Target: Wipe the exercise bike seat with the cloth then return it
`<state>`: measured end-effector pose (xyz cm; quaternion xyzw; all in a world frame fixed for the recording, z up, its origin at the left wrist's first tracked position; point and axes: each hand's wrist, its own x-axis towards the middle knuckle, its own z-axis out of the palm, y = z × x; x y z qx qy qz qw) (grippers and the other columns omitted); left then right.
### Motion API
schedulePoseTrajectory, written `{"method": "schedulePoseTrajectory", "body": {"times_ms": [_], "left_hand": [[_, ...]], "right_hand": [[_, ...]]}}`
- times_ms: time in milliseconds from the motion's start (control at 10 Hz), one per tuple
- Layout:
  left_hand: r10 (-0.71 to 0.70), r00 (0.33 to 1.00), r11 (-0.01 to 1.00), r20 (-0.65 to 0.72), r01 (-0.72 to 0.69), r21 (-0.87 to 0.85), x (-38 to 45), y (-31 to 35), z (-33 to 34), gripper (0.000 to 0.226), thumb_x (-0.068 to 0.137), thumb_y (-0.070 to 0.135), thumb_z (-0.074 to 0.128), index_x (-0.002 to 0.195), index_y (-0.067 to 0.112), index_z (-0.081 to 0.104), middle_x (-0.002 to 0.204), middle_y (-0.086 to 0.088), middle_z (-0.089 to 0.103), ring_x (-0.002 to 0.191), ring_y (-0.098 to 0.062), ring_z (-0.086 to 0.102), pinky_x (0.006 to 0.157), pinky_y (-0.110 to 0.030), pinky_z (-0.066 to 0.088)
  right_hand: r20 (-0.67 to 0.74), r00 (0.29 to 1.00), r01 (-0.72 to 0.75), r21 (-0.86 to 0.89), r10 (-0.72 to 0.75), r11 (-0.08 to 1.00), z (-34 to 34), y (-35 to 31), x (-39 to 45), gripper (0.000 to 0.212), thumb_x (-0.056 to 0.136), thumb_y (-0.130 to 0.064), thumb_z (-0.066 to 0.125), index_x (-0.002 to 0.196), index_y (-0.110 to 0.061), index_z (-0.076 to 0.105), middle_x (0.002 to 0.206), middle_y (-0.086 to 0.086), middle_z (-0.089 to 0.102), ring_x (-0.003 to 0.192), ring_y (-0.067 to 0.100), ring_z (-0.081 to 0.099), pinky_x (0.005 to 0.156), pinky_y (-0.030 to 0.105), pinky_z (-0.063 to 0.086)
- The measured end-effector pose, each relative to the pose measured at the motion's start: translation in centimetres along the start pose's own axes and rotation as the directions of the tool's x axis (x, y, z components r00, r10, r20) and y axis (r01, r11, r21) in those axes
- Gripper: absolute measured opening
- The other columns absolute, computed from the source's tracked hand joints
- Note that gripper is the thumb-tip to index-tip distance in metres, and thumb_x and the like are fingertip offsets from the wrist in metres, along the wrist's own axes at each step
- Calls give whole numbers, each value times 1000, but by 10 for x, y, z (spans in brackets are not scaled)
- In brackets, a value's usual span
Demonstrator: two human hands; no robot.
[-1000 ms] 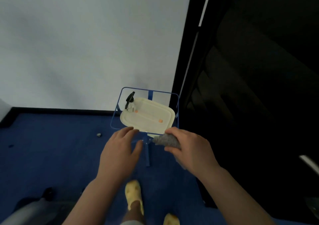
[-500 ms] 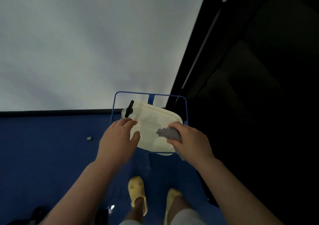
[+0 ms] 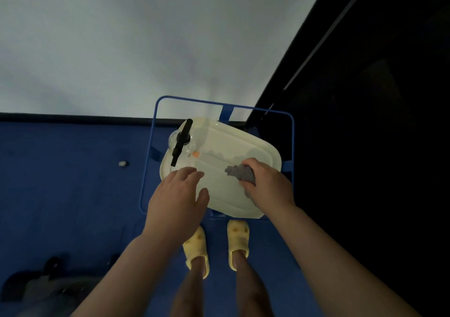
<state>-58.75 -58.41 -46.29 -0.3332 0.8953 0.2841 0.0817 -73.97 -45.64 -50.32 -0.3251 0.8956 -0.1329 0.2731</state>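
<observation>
A pale wall (image 3: 121, 44) filled the upper view, a dark panel (image 3: 377, 122) ran down the right side, and a blue carpeted floor (image 3: 60, 182) lay below. A blue metal-framed stand (image 3: 154, 146) stood at the wall, carrying a cream plastic tray (image 3: 219, 146). A clear spray bottle with a black trigger head (image 3: 181, 141) stood at the tray's far left corner.

Over the last second the person had stepped up to the stand: the yellow slippers (image 3: 197, 248) now stood just below its near edge, and both hands had advanced from short of the tray to over it. The right hand (image 3: 267, 185) was closed around the bunched grey cloth (image 3: 239, 172), which now hung over the tray's right half, touching or nearly touching its surface. The left hand (image 3: 177, 195) was open with fingers loosely spread, empty, over the tray's near left edge.

The bike seat was not in view. Judging by this, the cloth was being returned to the tray, so the task looked close to finished, with only the release left.

A small orange mark (image 3: 195, 154) showed on the tray beside the bottle; no writing or brand could be read.
</observation>
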Motion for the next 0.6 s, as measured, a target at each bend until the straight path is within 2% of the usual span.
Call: {"method": "schedulePoseTrajectory", "body": {"times_ms": [200,300,400,500,600], "left_hand": [[-77,997,996,13,77,-41,8,-14,20,40,92,34,45,131,24,51,139,7,48,127,-14,42,99,-33,38],[-103,994,993,22,103,-50,8,-14,23,40,92,32,46,131,24,51,139,6,49,128,-14,41,101,-32,36],[-105,994,993,13,106,-55,5,-9,16,40,92,33,46,131,24,51,139,7,48,128,-14,41,101,-32,37],[-79,997,995,-1,79,-56,4,-5,0,41,92,35,44,132,24,50,140,7,47,127,-13,41,101,-32,38],[-43,997,997,-71,39,-64,0,2,-25,41,92,35,46,131,24,51,139,7,48,126,-13,42,99,-31,38]], "right_hand": [[-41,999,-2,-26,1,1000,36,12,42,31,90,-27,59,120,-21,55,108,3,64,95,24,59,69,35,48],[56,998,18,-120,-12,993,50,9,48,34,90,-25,58,123,-22,51,114,3,61,102,24,53,71,33,43],[88,996,28,-131,-17,991,44,5,43,37,89,-24,58,125,-23,49,117,3,58,105,24,50,75,35,44],[53,998,40,-96,-35,995,20,-3,31,46,88,-27,60,132,-26,46,124,0,56,112,23,48,82,35,44],[-18,998,62,-62,-63,996,-16,-17,13,52,88,-32,62,137,-26,44,131,-3,53,118,21,46,87,35,45]]}}
